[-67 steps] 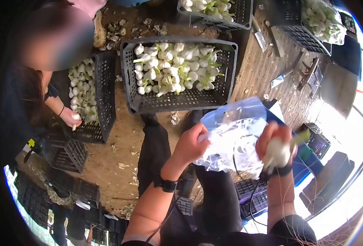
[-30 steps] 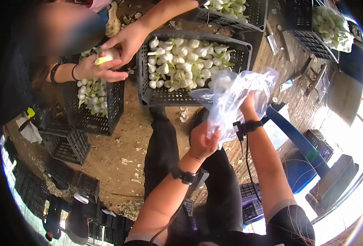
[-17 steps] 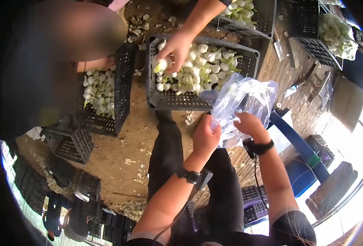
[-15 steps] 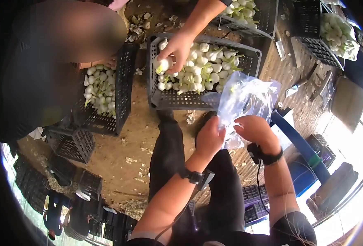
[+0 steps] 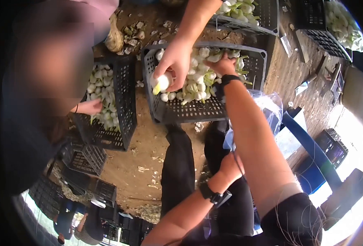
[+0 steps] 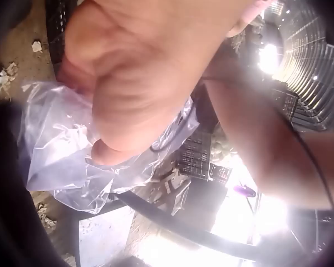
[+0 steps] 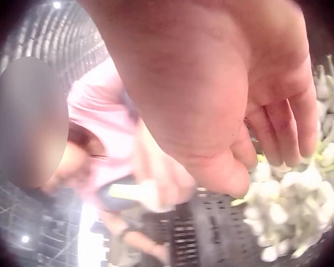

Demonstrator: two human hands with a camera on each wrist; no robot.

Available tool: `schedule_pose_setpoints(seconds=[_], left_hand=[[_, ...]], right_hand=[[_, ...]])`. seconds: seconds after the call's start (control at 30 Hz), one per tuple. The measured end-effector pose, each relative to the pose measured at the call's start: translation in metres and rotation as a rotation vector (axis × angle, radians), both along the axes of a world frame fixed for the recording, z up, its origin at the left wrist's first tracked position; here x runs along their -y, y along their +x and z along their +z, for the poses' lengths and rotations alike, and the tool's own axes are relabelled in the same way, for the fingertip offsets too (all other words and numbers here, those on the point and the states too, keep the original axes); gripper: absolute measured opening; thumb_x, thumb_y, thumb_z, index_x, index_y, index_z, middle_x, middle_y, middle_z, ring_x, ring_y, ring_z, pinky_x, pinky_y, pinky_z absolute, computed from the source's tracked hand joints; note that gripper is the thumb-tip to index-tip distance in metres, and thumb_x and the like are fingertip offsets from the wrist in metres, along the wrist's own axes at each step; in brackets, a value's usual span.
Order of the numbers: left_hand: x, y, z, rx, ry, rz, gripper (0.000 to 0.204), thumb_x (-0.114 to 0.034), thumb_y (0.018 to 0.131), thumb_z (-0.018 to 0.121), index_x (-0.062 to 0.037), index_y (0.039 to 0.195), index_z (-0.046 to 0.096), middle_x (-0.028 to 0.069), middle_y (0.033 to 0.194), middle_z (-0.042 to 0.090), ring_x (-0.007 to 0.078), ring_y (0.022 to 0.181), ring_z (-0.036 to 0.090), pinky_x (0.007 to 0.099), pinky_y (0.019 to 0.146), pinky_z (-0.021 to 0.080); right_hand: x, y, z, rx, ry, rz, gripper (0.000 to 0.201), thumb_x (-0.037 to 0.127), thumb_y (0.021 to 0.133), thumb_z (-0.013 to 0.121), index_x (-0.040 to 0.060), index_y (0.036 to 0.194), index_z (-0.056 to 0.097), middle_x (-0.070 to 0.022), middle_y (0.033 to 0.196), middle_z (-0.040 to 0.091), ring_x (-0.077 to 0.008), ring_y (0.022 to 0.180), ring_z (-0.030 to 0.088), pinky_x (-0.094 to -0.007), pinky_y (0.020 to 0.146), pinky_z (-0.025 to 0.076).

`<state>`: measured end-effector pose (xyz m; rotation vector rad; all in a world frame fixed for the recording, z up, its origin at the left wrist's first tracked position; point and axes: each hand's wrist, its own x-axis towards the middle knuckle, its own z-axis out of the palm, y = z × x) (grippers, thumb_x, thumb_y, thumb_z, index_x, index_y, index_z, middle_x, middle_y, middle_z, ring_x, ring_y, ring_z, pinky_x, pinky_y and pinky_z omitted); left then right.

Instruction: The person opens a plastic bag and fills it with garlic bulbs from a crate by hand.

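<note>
In the head view my right hand [image 5: 224, 65] reaches over the white garlic bulbs [image 5: 198, 78] in the middle black crate [image 5: 173, 117]. Its fingers spread downward at the bulbs, and the right wrist view shows the hand [image 7: 228, 89] above garlic [image 7: 292, 206] with nothing visibly gripped. My left hand [image 5: 231, 166], lower down near the thigh, grips a clear plastic bag [image 5: 269, 108] partly hidden behind my right forearm. The left wrist view shows the curled left hand [image 6: 139, 89] pinching the crumpled bag [image 6: 61, 144].
Another person's hand [image 5: 175, 65] holds a garlic bulb over the crate's left side. More garlic fills a left crate [image 5: 126, 102] and a top crate [image 5: 267, 16]. Knives, one with its blade [image 5: 302, 88] showing, lie on the wooden surface at right, near a blue bar [image 5: 312, 143].
My right hand has left the bag and moved up and left over the crate's garlic. My left hand has lowered slightly, still gripping the bag. The other person's bulb is still over the crate.
</note>
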<state>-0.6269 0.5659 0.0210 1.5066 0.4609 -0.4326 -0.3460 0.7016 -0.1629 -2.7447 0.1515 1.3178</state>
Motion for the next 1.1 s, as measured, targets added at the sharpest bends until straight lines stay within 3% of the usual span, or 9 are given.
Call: schedule_pose_setpoints(seconds=[0.13,0.23,0.3,0.43,0.53,0.63,0.77,0.97,1.1], left_hand=[[-0.007,-0.005,0.012,0.034,-0.338,0.207,0.027,-0.022,0.089,0.050,-0.0026,0.107,0.057,0.0131,0.095,0.064,0.0287,0.089,0.063,0.0357,0.071,0.053],[-0.011,-0.001,0.020,0.013,-0.430,0.220,0.027,-0.021,0.090,0.051,-0.0027,0.109,0.056,0.0125,0.098,0.064,0.0277,0.091,0.062,0.0354,0.073,0.052],[-0.006,-0.003,0.017,0.010,-0.419,0.183,0.027,-0.021,0.090,0.052,-0.0028,0.109,0.056,0.0121,0.100,0.063,0.0270,0.093,0.061,0.0351,0.074,0.051],[0.011,-0.015,-0.006,0.029,-0.317,0.015,0.027,-0.020,0.090,0.054,-0.0029,0.111,0.056,0.0113,0.104,0.062,0.0256,0.095,0.060,0.0346,0.077,0.050],[0.000,-0.008,-0.004,0.005,-0.133,-0.152,0.027,-0.020,0.090,0.055,-0.0030,0.112,0.055,0.0107,0.107,0.061,0.0245,0.098,0.059,0.0342,0.080,0.049],[-0.014,0.016,0.016,-0.082,0.098,-0.288,0.019,-0.016,0.080,0.058,-0.0024,0.092,0.059,0.0173,0.088,0.063,0.0365,0.077,0.063,0.0425,0.065,0.053],[-0.018,0.025,0.017,-0.128,0.148,-0.470,0.021,-0.017,0.080,0.059,-0.0013,0.093,0.059,0.0213,0.085,0.062,0.0363,0.077,0.064,0.0436,0.065,0.053],[-0.015,0.014,0.012,-0.019,-0.143,-0.102,0.024,-0.018,0.089,0.046,-0.0044,0.106,0.056,0.0113,0.098,0.063,0.0317,0.083,0.064,0.0397,0.071,0.053],[-0.002,-0.007,0.008,-0.179,-0.583,0.257,0.029,-0.016,0.095,0.032,-0.0066,0.114,0.052,0.0020,0.103,0.062,0.0235,0.094,0.062,0.0345,0.075,0.053]], right_hand=[[-0.037,-0.066,-0.002,0.245,0.322,-0.238,0.097,0.057,0.068,0.073,0.0257,0.146,0.025,-0.0256,0.151,-0.001,-0.0409,0.137,0.025,-0.0672,0.103,0.023],[-0.040,-0.106,0.009,0.339,0.441,0.362,0.069,0.023,0.072,0.069,0.0341,0.135,0.041,-0.0129,0.140,0.036,-0.0324,0.130,0.038,-0.0552,0.102,0.036],[-0.042,-0.127,0.014,0.085,0.532,0.421,0.075,0.006,0.068,0.065,0.0318,0.135,0.043,-0.0119,0.146,0.029,-0.0328,0.133,0.032,-0.0429,0.100,0.041],[-0.036,-0.162,0.055,-0.022,0.465,0.754,0.069,0.013,0.069,0.063,0.0278,0.135,0.047,-0.0105,0.151,0.021,-0.0365,0.138,0.023,-0.0537,0.108,0.027],[-0.018,-0.156,0.075,-0.289,0.662,0.729,0.052,0.017,0.071,0.062,0.0234,0.123,0.058,-0.0105,0.140,0.042,-0.0368,0.128,0.039,-0.0436,0.099,0.042],[-0.004,-0.106,0.077,-0.449,0.500,0.165,0.035,0.015,0.072,0.060,0.0192,0.106,0.067,-0.0096,0.122,0.058,-0.0332,0.115,0.052,-0.0407,0.093,0.046],[0.036,-0.043,0.016,0.201,0.361,0.100,0.033,0.014,0.072,0.059,0.0148,0.104,0.068,-0.0151,0.115,0.060,-0.0324,0.109,0.055,-0.0395,0.092,0.045],[0.055,-0.063,-0.026,0.396,0.353,0.337,0.049,0.025,0.076,0.068,0.0133,0.122,0.057,-0.0167,0.134,0.044,-0.0370,0.117,0.048,-0.0436,0.102,0.039],[0.052,-0.097,-0.028,0.364,0.195,0.290,0.032,0.020,0.074,0.066,0.0086,0.103,0.061,-0.0174,0.109,0.058,-0.0382,0.114,0.044,-0.0458,0.093,0.043]])
